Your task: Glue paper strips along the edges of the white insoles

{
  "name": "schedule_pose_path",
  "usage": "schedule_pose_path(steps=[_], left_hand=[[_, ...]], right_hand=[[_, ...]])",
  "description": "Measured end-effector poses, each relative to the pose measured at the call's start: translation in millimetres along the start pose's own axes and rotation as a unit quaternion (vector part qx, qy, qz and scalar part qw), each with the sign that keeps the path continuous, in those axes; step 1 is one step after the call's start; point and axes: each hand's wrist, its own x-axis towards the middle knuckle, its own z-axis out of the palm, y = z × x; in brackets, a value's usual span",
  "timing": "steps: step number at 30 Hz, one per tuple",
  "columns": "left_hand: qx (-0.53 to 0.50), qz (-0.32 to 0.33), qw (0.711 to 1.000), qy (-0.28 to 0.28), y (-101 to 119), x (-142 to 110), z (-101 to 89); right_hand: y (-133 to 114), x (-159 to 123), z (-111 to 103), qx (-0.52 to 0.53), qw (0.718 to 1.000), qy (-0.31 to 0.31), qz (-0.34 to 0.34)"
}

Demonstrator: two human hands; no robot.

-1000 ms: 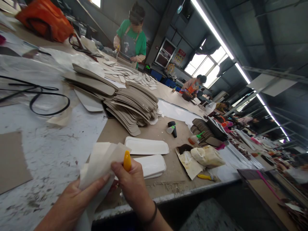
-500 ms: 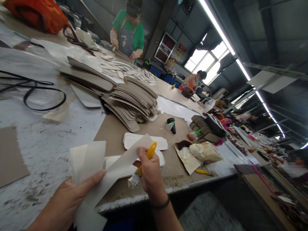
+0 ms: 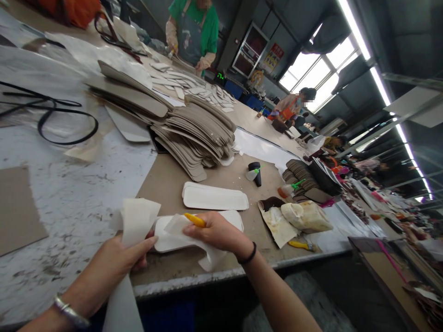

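My left hand (image 3: 119,260) is closed around a sheaf of thin white strips (image 3: 138,219), whose long ends hang below the table edge. My right hand (image 3: 221,230) grips a yellow-handled brush (image 3: 194,220); its bristles are hidden. The same hand also pinches a single white strip (image 3: 176,227), which lies over a white rounded panel (image 3: 231,219) and droops towards the table edge. Just behind it lies a second stack of white rounded panels (image 3: 214,197). The left fingertips are at the near panel's left end; whether they touch it I cannot tell.
Behind are piled grey-brown panels (image 3: 204,131). To the right stand a small green-tipped bottle (image 3: 252,174), a glue-crusted container (image 3: 306,216) and another yellow brush (image 3: 300,245). A black strap (image 3: 69,138) lies left. A co-worker in green (image 3: 207,32) works across the table.
My right hand has pulled a strip away from the sheaf and laid it over the near panel, turning the brush handle leftward. The left hand keeps the other strips. The view has shifted slightly.
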Motion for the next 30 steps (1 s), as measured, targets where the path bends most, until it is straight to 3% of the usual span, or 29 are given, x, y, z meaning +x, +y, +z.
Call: schedule_pose_path(steps=[8, 14, 22, 26, 30], left_hand=[[-0.011, -0.017, 1.000, -0.007, 10, 6, -1.1], [-0.025, -0.059, 0.998, -0.002, 9, 11, 1.5], [-0.016, -0.082, 0.996, 0.009, 18, 8, 2.2], [0.002, -0.054, 0.998, 0.022, 21, 7, 4.2], [0.076, -0.006, 0.997, 0.013, 2, 22, 3.6]], right_hand=[[8, 41, 7, -0.186, 0.980, -0.063, 0.013], [-5, 52, 0, -0.315, 0.936, -0.140, 0.076], [-14, 56, 1, -0.405, 0.895, -0.164, 0.093], [-16, 58, 3, -0.428, 0.884, -0.162, 0.093], [-22, 57, 4, -0.448, 0.873, -0.170, 0.091]])
